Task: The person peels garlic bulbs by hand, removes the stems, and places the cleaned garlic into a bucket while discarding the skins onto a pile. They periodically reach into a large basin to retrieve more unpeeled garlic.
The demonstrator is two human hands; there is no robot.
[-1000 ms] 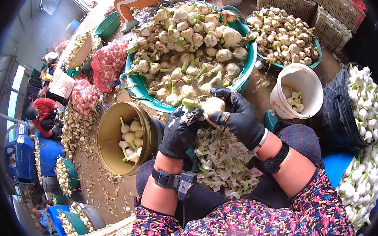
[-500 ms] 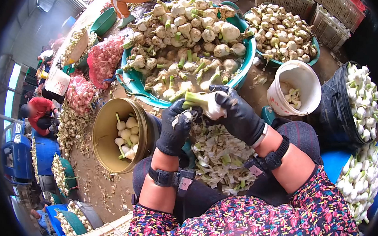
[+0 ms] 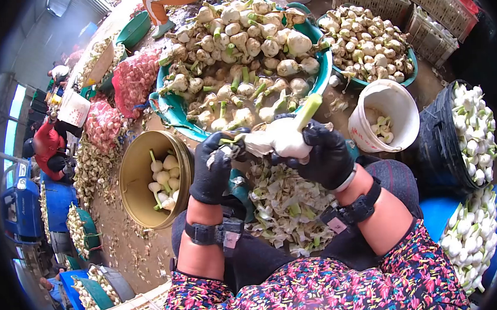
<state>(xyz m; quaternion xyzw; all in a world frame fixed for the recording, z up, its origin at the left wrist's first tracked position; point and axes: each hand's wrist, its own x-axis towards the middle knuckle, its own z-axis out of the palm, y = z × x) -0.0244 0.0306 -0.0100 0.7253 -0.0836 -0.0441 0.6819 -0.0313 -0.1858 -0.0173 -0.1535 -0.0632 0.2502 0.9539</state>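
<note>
Between my two black-gloved hands is a white garlic bulb [image 3: 291,137] with a short green stem pointing up and right. My right hand [image 3: 328,154] grips the bulb from its right side. Pinched in my left hand [image 3: 212,168] is a strip of loose garlic skin [image 3: 254,143], which stretches across to the bulb. Below them, between my legs, lies a heap of peeled skins [image 3: 289,207]. Just beyond is a teal tub [image 3: 184,120] of unpeeled garlic, partly in muddy water.
On the left stands a tan bucket [image 3: 128,163] with peeled bulbs. To the right are a white bucket [image 3: 359,125] with a few cloves and a black bucket [image 3: 432,142] full of white garlic. A second tub [image 3: 409,80] and crates [image 3: 433,38] stand behind. Another person [image 3: 49,147] works far left.
My left hand has moved left, drawing a strip of skin away from the bulb. The bulb has turned, so its stem now points up and right instead of left.
</note>
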